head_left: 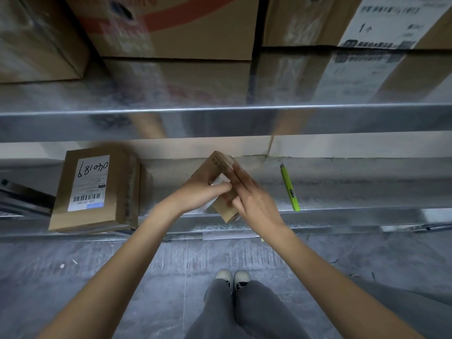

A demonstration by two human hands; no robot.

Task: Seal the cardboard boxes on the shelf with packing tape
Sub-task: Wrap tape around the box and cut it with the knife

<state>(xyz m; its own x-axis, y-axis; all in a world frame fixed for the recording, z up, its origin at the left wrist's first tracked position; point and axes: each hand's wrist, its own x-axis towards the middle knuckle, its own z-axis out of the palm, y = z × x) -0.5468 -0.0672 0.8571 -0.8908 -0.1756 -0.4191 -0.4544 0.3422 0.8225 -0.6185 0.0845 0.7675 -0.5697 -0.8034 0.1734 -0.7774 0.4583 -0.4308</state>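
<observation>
Nearest you, your left hand [200, 192] and your right hand [247, 192] meet over the small cardboard box [221, 167] at the front edge of the lower metal shelf [342, 192], about midway along it. The left hand's fingers curl round the near side, the thumb pressing a pale strip on the top face, while the right lies nearly flat along the right edge with fingers extended. You seem to be mid-seal on this box, smoothing tape down, though that pale strip may be tape or a label; motion blur leaves it unclear. No tape roll shows anywhere. A yellow-green utility knife [289, 189] lies just right of the box, apart from it. Toward the shelf's left end sits a labelled cardboard box [93, 189], flaps shut; whether it carries fresh tape is hard to tell. Farther back, large cartons [195, 33] crowd the upper shelf, cut off by the frame and blurred.
</observation>
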